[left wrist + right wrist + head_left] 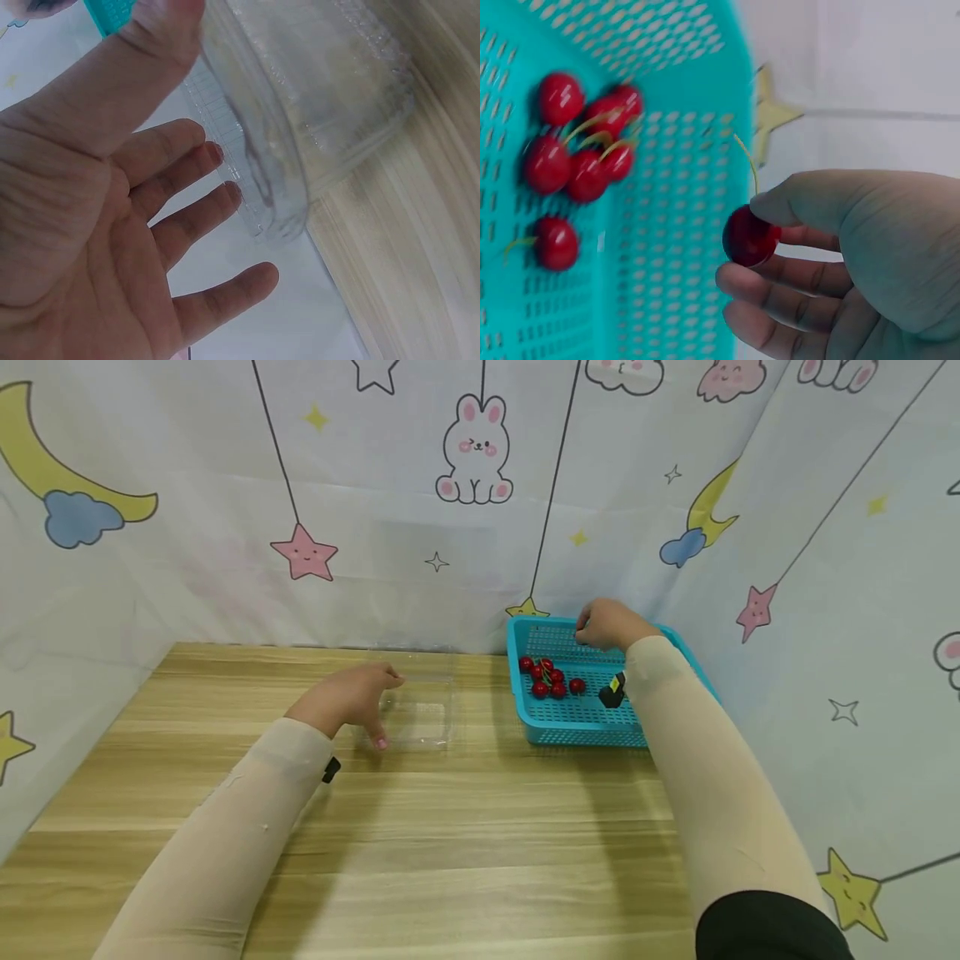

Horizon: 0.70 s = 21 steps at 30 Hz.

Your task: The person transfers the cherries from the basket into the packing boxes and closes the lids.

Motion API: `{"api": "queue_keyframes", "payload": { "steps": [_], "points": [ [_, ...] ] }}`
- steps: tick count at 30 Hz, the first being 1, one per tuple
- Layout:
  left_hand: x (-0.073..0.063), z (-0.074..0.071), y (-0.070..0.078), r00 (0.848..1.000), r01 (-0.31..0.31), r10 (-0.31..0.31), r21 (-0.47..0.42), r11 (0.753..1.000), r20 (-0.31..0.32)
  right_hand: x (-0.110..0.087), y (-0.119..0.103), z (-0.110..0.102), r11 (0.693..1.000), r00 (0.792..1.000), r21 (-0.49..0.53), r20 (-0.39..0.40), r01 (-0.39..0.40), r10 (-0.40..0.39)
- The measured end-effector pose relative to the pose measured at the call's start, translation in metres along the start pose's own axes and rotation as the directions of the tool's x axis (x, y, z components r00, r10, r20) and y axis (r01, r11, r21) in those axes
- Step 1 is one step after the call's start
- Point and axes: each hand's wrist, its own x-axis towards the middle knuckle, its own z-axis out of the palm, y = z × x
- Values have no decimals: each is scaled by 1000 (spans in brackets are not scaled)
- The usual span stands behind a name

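My right hand (pixel 613 623) is raised over the far part of the blue basket (pixel 585 735) and pinches a dark red cherry (pixel 744 240) between thumb and fingers. Its thin green stem points upward in the right wrist view. Several more cherries (pixel 541 677) lie in the basket, most of them bunched toward its left side. On the left, my left hand (pixel 348 697) is at the near left edge of a clear plastic box (pixel 431 718). Its fingers are spread and loosely bent, with the fingertips (pixel 231 193) right at the box's rim.
Both objects stand on a wood-grain table (pixel 450 852), the box left of the basket with a gap between. A white printed cloth (pixel 390 477) hangs behind the table and along its right side, close to the basket.
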Motion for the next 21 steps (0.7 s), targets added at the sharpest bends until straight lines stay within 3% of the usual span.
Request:
{"api": "queue_keyframes", "payload": {
  "steps": [7,14,17,21],
  "points": [
    [-2,-1,1,1000,19,-19,-4,1000,11,-8,-55,-7,992,993,-41,-12,116,-117],
    [-6,-3,4,999,27,-27,-20,999,17,-15,-114,13,968,972,-93,16,234,-234],
    [-6,-3,5,1000,24,-24,-16,1000,13,-18,-139,32,945,952,-110,52,306,-302],
    [-5,-3,5,1000,14,-14,0,1000,6,-19,-166,62,893,900,-124,101,434,-423]
  ]
}}
